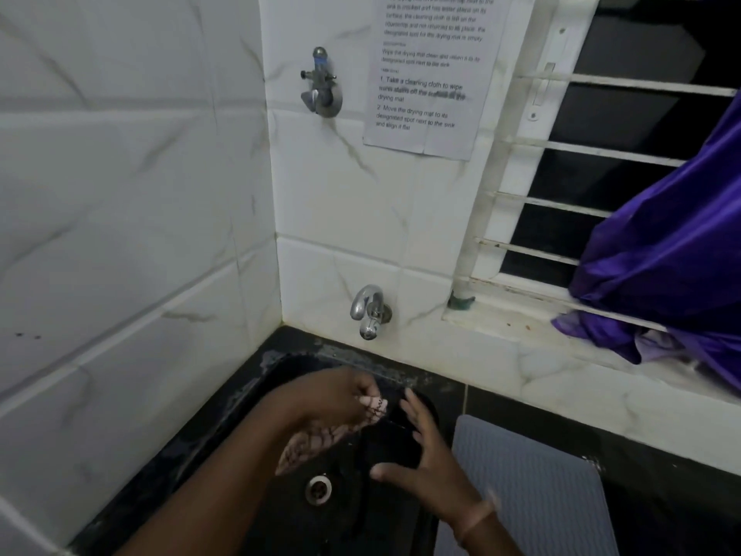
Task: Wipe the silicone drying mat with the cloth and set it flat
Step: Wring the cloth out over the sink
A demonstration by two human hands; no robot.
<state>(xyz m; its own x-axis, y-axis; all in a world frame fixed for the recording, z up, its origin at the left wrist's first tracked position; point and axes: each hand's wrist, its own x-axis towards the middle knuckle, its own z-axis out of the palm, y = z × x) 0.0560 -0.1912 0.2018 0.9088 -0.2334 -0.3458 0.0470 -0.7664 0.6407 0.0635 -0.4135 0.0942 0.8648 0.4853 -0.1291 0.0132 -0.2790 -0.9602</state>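
Gripping a pink patterned cloth [320,433] over the black sink [280,379], left hand [341,395] curled round it, right hand [425,455] with fingers spread wide, holding nothing, grey mat [533,487] flat on the bench [661,495] beside the sink.

You see white wall tiles [120,194] with thin grey streaks on the left and middle of the frame. A paper sheet [433,74] with printed words is stuck at the top middle. A valve [320,84] sits on the wall left of it, and a shiny tap [369,311] sits lower down. A black sink [280,379] with a round drain [319,489] fills the bottom middle. At the upper right is a window [601,174] with white bars, dark behind. A purple curtain [673,254] hangs at the right edge.
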